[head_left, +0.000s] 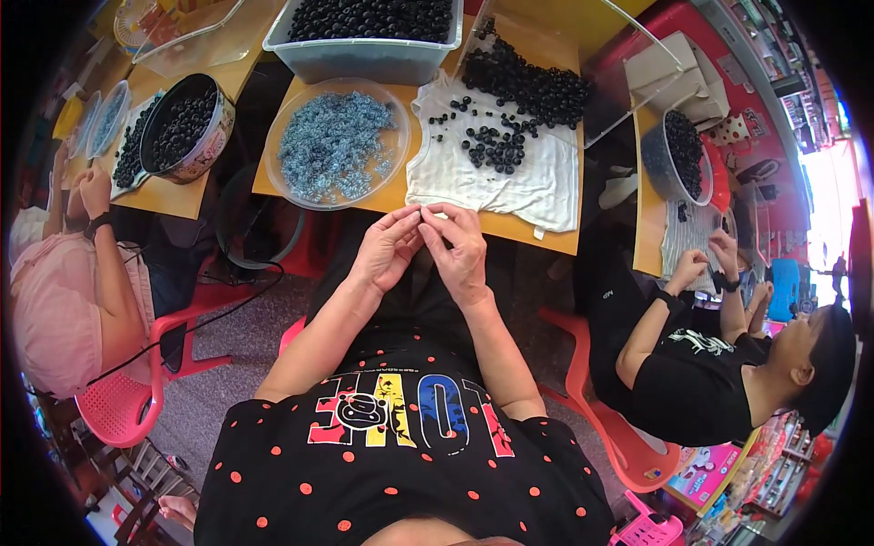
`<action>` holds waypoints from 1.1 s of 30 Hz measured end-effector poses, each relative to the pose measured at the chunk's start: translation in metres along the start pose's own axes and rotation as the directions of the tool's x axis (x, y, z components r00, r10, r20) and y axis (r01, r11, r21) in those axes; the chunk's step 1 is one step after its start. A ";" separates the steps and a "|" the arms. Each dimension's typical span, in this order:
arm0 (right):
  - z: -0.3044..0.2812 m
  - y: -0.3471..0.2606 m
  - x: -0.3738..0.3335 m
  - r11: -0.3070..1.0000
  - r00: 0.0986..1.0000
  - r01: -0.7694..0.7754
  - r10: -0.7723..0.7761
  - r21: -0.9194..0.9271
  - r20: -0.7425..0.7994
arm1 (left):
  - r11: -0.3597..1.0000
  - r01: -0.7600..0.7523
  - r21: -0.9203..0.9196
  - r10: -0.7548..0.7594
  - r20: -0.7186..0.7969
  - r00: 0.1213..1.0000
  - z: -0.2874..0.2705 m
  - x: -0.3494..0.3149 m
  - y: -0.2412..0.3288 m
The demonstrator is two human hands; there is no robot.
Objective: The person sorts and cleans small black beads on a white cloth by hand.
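Note:
In front of the table's near edge, my left hand (390, 247) and my right hand (458, 252) meet at the fingertips, both closed in a pinch. Whatever lies between the fingers is too small or hidden to make out. Just beyond them a white cloth (446, 177) is spread on the table, with black beads (496, 147) scattered over it and heaped toward its far side. To the left of the cloth sits a round see-through tray (275, 164) that holds a pile of tiny light-blue plastic pieces (332, 136).
A bin (364, 62) of black beads stands behind the tray. Leftward, a co-worker's hand (94, 189) is near a pot (196, 164) of beads. On the right, another person's hands (706, 259) work beside a bead tub (663, 159). Red chairs (601, 409) flank me.

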State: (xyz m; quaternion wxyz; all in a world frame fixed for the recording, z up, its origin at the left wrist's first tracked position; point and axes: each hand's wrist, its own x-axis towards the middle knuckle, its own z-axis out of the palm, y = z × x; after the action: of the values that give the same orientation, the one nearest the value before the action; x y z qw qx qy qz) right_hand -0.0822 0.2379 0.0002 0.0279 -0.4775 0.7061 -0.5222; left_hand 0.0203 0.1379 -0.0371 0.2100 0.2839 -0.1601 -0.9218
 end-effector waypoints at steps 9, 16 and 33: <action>-0.025 0.070 0.038 0.961 0.976 -0.176 0.142 -0.214 -0.167 | 0.994 0.084 -0.073 -0.081 0.042 0.996 0.000 -0.001 -0.003; -0.014 0.099 0.064 0.749 0.996 -0.084 0.069 -0.657 -0.048 | 0.994 0.099 -0.056 -0.097 0.038 0.995 0.000 -0.005 0.001; -0.030 0.031 0.013 0.398 0.846 -0.475 0.452 0.785 0.283 | 0.998 0.071 -0.001 -0.070 0.092 0.993 0.017 -0.008 0.008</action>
State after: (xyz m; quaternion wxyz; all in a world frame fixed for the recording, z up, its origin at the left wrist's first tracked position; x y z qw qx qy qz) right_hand -0.1250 0.2501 -0.0038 0.4029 -0.1966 0.4748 -0.7573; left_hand 0.0182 0.1374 -0.0165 0.1704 0.2463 -0.1574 -0.9410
